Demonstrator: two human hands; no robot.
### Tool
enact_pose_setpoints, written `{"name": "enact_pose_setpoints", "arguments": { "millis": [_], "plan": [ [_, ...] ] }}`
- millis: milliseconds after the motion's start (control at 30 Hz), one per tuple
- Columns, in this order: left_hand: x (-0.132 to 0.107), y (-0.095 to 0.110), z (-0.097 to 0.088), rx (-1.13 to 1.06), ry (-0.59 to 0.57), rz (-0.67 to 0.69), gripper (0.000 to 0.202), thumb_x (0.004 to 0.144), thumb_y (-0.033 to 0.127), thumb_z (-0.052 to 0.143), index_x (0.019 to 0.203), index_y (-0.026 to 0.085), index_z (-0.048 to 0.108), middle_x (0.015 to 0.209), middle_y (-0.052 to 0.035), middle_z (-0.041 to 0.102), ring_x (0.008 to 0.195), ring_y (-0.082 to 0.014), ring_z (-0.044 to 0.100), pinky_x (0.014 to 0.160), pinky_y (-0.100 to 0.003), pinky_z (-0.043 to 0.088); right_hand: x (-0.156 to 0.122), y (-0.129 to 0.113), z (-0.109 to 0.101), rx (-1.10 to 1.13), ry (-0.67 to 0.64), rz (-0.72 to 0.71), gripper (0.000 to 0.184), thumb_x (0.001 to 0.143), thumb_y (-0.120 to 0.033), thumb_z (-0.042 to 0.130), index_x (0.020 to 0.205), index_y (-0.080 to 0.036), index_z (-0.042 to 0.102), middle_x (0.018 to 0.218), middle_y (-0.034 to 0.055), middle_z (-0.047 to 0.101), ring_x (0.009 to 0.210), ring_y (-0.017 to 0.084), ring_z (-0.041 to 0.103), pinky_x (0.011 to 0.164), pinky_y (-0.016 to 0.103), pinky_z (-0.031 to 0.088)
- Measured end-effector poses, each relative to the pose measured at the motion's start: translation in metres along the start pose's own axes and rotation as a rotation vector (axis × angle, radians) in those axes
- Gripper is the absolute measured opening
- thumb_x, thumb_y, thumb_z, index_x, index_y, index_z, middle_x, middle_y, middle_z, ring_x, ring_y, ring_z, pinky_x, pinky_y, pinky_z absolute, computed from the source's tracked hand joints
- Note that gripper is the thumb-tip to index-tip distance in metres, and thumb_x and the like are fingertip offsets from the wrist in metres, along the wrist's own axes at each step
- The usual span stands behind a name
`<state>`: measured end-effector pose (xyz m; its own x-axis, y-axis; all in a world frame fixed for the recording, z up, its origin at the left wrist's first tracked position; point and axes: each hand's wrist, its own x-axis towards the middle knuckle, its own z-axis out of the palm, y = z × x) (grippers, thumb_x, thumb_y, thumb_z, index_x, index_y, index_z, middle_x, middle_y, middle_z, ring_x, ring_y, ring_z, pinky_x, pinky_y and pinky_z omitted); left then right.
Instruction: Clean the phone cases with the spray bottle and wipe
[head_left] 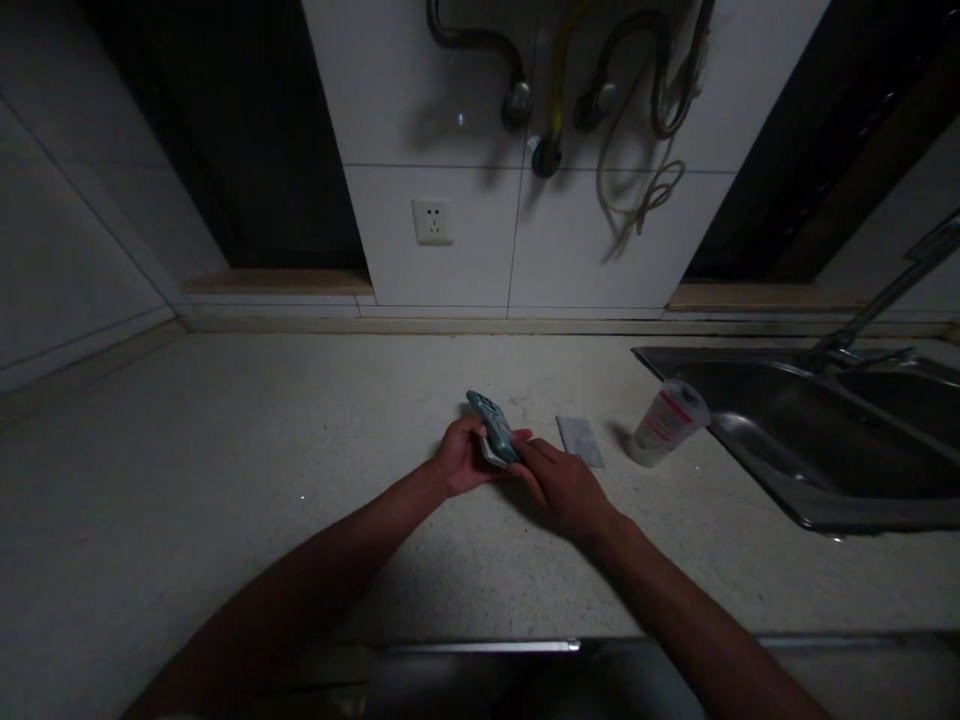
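The blue-green phone (498, 432) is in the middle, held up over the counter (300, 430) between two hands. Its back, with the camera bumps, looks up, and its far end points to about eleven o'clock.

The left hand (459, 460) is at eight o'clock from the phone. Its thumb is on the near side and its fingers go underneath, so they are closed on the phone. I think this hand is like a little shelf that takes the weight. The right hand (568, 490) is at four o'clock. Its fingers are bunched together, touching the near end. I cannot tell if they pinch it or just press. Maybe two hands are used so one can hold while the other works.

A white edge (491, 456) peeks out under the phone. I cannot tell if it is part of the phone or another thing.

A flat grey packet (580, 441) lies at three o'clock, near the right hand, perhaps put there to be easy to reach. Past it, also at three o'clock, a clear cup (667, 428) with red marks stands just beside the metal sink (825, 512). It may be there to be out of the way. A wall socket (433, 222) is at eleven o'clock.
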<state>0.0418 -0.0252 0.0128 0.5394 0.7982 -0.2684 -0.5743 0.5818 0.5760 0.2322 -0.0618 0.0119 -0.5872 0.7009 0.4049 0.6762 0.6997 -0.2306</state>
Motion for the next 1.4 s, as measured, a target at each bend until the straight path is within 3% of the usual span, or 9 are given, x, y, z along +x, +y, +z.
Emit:
{"name": "enact_pose_setpoints", "arguments": {
  "millis": [233, 533, 667, 800, 1000, 1100, 1200, 1300, 1400],
  "plan": [
    [0.006, 0.003, -0.015, 0.059, -0.138, -0.074, 0.065, 0.054, 0.019, 0.052, 0.118, 0.010, 0.060, 0.107, -0.0158, 0.073, 0.110, -0.0337, 0.065, 0.100, -0.056, 0.043, 0.000, -0.008, 0.006, -0.112, -0.024, 0.037, 0.038, 0.101, -0.030, 0.042, 0.131, -0.011, 0.056, 0.089, 0.0174, 0.077, 0.065, 0.023, 0.072, 0.057, 0.027, 0.051],
    [0.005, 0.009, -0.015, 0.171, -0.158, -0.092, 0.066, 0.051, 0.014, 0.051, 0.116, 0.013, 0.065, 0.102, -0.0125, 0.074, 0.102, -0.0310, 0.068, 0.100, -0.055, 0.044, -0.004, 0.007, -0.013, -0.035, -0.062, -0.001, 0.034, 0.095, -0.023, 0.046, 0.126, -0.015, 0.058, 0.101, 0.0154, 0.077, 0.078, 0.024, 0.074, 0.065, 0.029, 0.053],
    [0.001, 0.013, -0.010, 0.262, -0.030, -0.074, 0.059, 0.050, 0.014, 0.052, 0.108, 0.015, 0.066, 0.089, -0.0112, 0.074, 0.089, -0.0302, 0.070, 0.089, -0.051, 0.051, -0.004, 0.006, -0.013, 0.005, 0.073, 0.015, 0.033, 0.097, -0.032, 0.043, 0.116, -0.015, 0.063, 0.093, 0.0144, 0.078, 0.072, 0.022, 0.073, 0.061, 0.028, 0.052],
    [-0.009, 0.019, -0.001, 0.422, 0.082, -0.122, 0.029, 0.067, 0.029, 0.058, 0.092, 0.016, 0.066, 0.072, -0.0117, 0.070, 0.067, -0.0273, 0.067, 0.066, -0.043, 0.055, 0.000, 0.007, -0.014, 0.108, 0.278, 0.230, 0.031, 0.095, -0.035, 0.044, 0.114, -0.018, 0.063, 0.079, 0.0093, 0.076, 0.059, 0.020, 0.069, 0.056, 0.028, 0.049],
    [-0.011, 0.033, 0.006, 0.635, 0.353, -0.010, 0.045, 0.076, 0.063, 0.060, 0.092, 0.021, 0.062, 0.051, 0.0027, 0.049, 0.036, -0.0098, 0.037, 0.037, -0.022, 0.028, -0.001, 0.018, -0.016, 0.497, 0.420, 0.590, 0.053, 0.094, -0.042, 0.046, 0.137, -0.012, 0.047, 0.080, 0.0112, 0.077, 0.068, 0.025, 0.074, 0.063, 0.034, 0.055],
    [-0.009, 0.040, 0.002, 0.927, 0.460, 0.225, 0.056, 0.074, 0.053, 0.071, 0.120, 0.025, 0.059, 0.078, 0.0001, 0.065, 0.048, -0.0081, 0.048, 0.045, -0.020, 0.035, -0.001, 0.020, -0.016, 0.619, 0.430, 0.711, 0.059, 0.091, -0.045, 0.048, 0.139, -0.012, 0.045, 0.083, 0.0118, 0.077, 0.063, 0.024, 0.073, 0.060, 0.033, 0.055],
    [-0.011, 0.043, -0.005, 1.278, 0.635, 0.368, 0.069, 0.074, 0.049, 0.073, 0.133, 0.021, 0.054, 0.114, -0.0102, 0.069, 0.086, -0.0184, 0.066, 0.073, -0.029, 0.051, 0.000, 0.019, -0.016, 0.647, 0.417, 0.783, 0.062, 0.086, -0.045, 0.052, 0.139, -0.014, 0.044, 0.081, 0.0091, 0.076, 0.059, 0.023, 0.071, 0.057, 0.031, 0.053],
    [-0.017, 0.041, -0.008, 1.609, 0.767, 0.406, 0.073, 0.076, 0.050, 0.070, 0.141, 0.022, 0.050, 0.127, -0.0133, 0.065, 0.108, -0.0271, 0.064, 0.090, -0.037, 0.050, 0.000, 0.018, -0.018, 0.626, 0.351, 0.817, 0.055, 0.083, -0.048, 0.055, 0.128, -0.016, 0.052, 0.067, 0.0031, 0.071, 0.053, 0.022, 0.067, 0.051, 0.029, 0.049],
    [-0.021, 0.038, -0.006, 1.824, 0.861, 0.355, 0.074, 0.078, 0.052, 0.066, 0.144, 0.025, 0.046, 0.124, -0.0139, 0.064, 0.107, -0.0297, 0.065, 0.086, -0.039, 0.050, -0.001, 0.018, -0.020, 0.601, 0.271, 0.784, 0.041, 0.085, -0.056, 0.054, 0.099, -0.018, 0.063, 0.058, 0.0012, 0.066, 0.048, 0.021, 0.063, 0.049, 0.028, 0.045]
  ]
}}
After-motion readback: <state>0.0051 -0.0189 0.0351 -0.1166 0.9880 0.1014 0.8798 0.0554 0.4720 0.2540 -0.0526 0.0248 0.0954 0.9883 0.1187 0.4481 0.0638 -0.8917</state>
